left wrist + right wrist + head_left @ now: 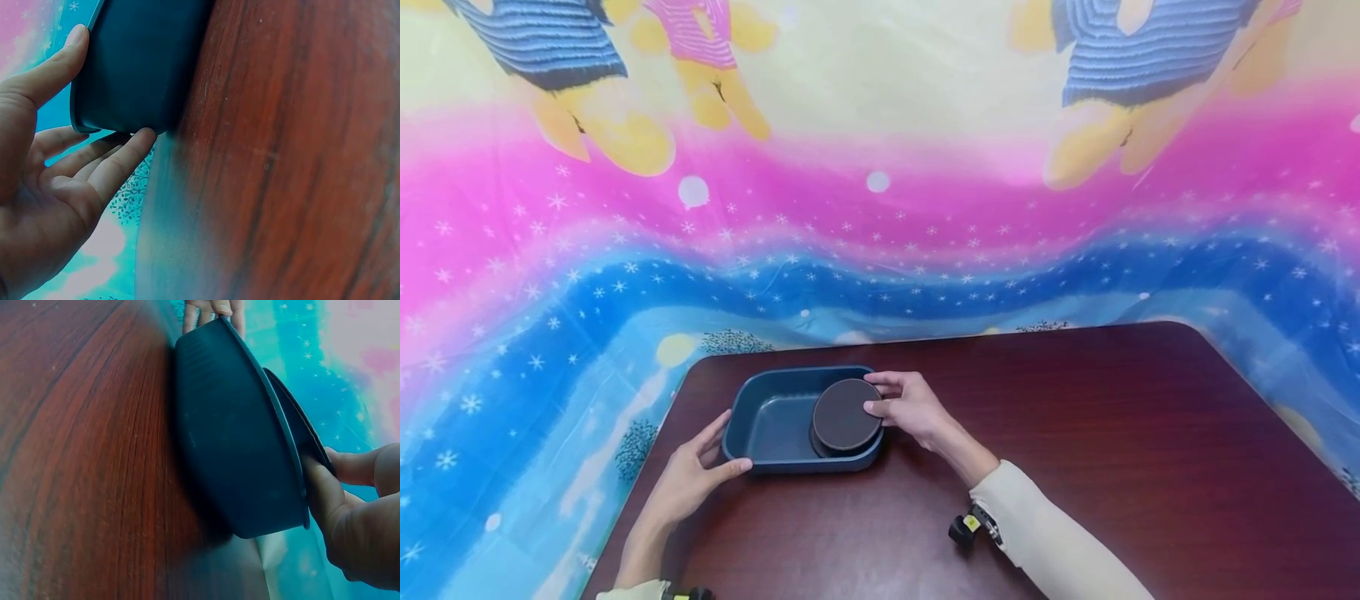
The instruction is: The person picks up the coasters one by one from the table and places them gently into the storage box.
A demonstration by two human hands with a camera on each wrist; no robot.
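Observation:
A dark blue plastic tub (pixel 782 463) with rounded corners stands on the table. My left hand (pixel 688 475) holds its near left corner, the thumb on the front rim and the fingers against the left end. In the right end of the tub, a round, thin dark brown coaster (pixel 846 417) is tilted. My right hand (pixel 917 412) pinches its right edge, thumb on the upper face and fingers behind. The edge of another dark round piece (pixel 817 444) shows beneath it, mostly hidden. From the right wrist, the coaster (pixel 300 422) rises above the tub's rim.
The dark red-brown wooden table (pixel 1060 433) extends right and towards me from the tub. Its back edge meets a colourful printed cloth (pixel 880 225) that hangs behind and at both sides. A small black device (pixel 973 527) is strapped at the right sleeve's cuff.

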